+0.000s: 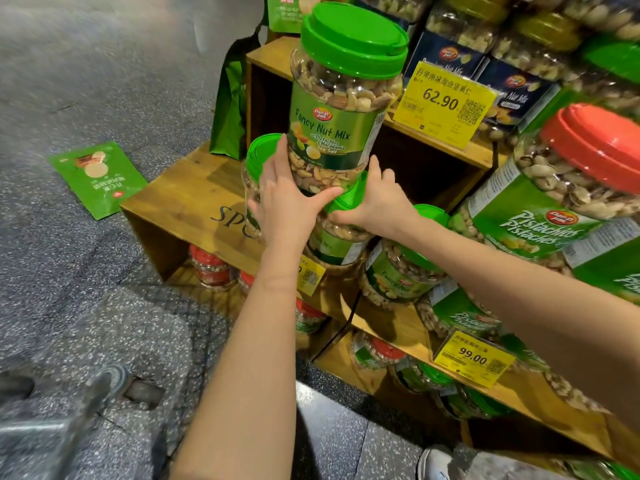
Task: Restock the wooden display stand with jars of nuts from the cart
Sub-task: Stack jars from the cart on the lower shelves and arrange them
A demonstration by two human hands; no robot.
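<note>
A tall clear jar of Fancy Nut Mix [341, 98] with a green lid is upright over the wooden display stand [183, 199]. My left hand [287, 199] grips its base from the left, thumb under the bottom. My right hand [374, 199] cups the base from the right. The jar is on or just above the green lid of another nut jar [337, 237] on the stand's lower step; I cannot tell which. A third green-lidded jar [258, 161] stands behind my left hand.
Red-lidded pistachio jars [568, 174] crowd the right side. Yellow price tags [445, 102] hang on the shelf edges. A green snack pouch [98, 178] lies on the floor at left. Red-lidded jars [211, 266] sit inside the stand's lower box.
</note>
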